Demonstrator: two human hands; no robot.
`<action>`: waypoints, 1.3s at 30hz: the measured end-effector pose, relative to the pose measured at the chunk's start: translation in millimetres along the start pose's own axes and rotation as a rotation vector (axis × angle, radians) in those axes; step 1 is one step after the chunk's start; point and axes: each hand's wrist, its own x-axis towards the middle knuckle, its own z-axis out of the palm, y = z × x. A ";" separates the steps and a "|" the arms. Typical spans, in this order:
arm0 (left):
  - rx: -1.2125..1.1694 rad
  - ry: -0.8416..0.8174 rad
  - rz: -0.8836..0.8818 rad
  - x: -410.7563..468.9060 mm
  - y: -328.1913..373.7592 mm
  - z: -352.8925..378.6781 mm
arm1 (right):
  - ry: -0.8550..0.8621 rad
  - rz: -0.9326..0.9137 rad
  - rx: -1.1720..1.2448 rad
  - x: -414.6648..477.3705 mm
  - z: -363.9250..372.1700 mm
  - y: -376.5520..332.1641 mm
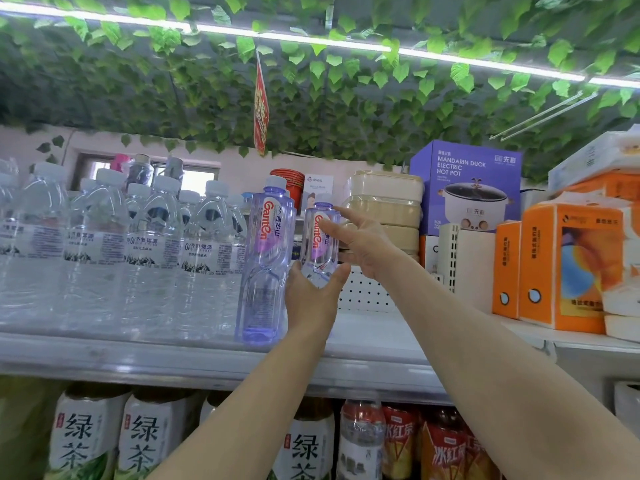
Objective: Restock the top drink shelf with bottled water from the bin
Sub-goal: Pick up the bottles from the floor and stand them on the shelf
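**Forearms up, small bottle (320, 244) held at the top shelf (374, 337)**

Two bare forearms rise from the bottom edge toward the shelf. The left forearm (239, 407) is near the middle and the right forearm (491, 362) crosses in from the right.

On the far left of the top shelf stand rows of clear water bottles (104, 244) with white caps, packed tight. Just right of them, at the shelf's near edge, a tall purple-tinted bottle (265, 268) with a red Ganten label stands upright. Beside it the left hand (311, 299) grips the foot of the small bottle, thumb on one side and fingers on the other. This bottle is upright, carries the same label and sits just right of the tall one. Whether its base touches the shelf cannot be told. The right hand (363, 244) is wide, its fingers straight and spread, with thumb and forefinger against the small bottle's right side near the cap.

Farther right sit stacked beige containers (384, 206), then a purple hot pot box (465, 188), and at the right end orange tissue packs (561, 268).

Under the top shelf, green tea bottles (83, 441) fill the left and red iced tea bottles (446, 448) the right. Overhead, green leaves (311, 105) cover the ceiling, crossed by a light strip (304, 39), and a red sign (260, 109) hangs down.
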 end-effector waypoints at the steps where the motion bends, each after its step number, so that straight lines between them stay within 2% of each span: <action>1: 0.008 0.002 0.004 -0.1 0.0 0.0 | 0.005 -0.001 0.001 -0.6 0.3 -0.1; 15: 0.126 0.034 0.013 -4.9 7.8 1.0 | 0.019 0.037 -0.028 -9.4 2.1 -7.7; 22: 0.234 0.037 -0.014 -23.9 26.0 2.6 | 0.084 0.024 -0.343 -43.9 -32.7 -26.1; 26: 0.325 0.050 -0.063 -49.6 44.2 11.4 | 0.040 0.022 -0.446 -81.4 -67.4 -39.8; 33: 0.466 0.116 -0.007 -110.2 83.3 27.0 | -0.009 -0.004 -0.642 -160.5 -123.7 -63.8; 36: 0.579 0.107 0.016 -145.0 95.2 33.6 | -0.059 -0.022 -0.826 -196.9 -145.0 -70.0; 39: 0.652 0.083 0.012 -184.6 102.3 40.4 | -0.089 -0.028 -0.889 -233.0 -164.8 -68.7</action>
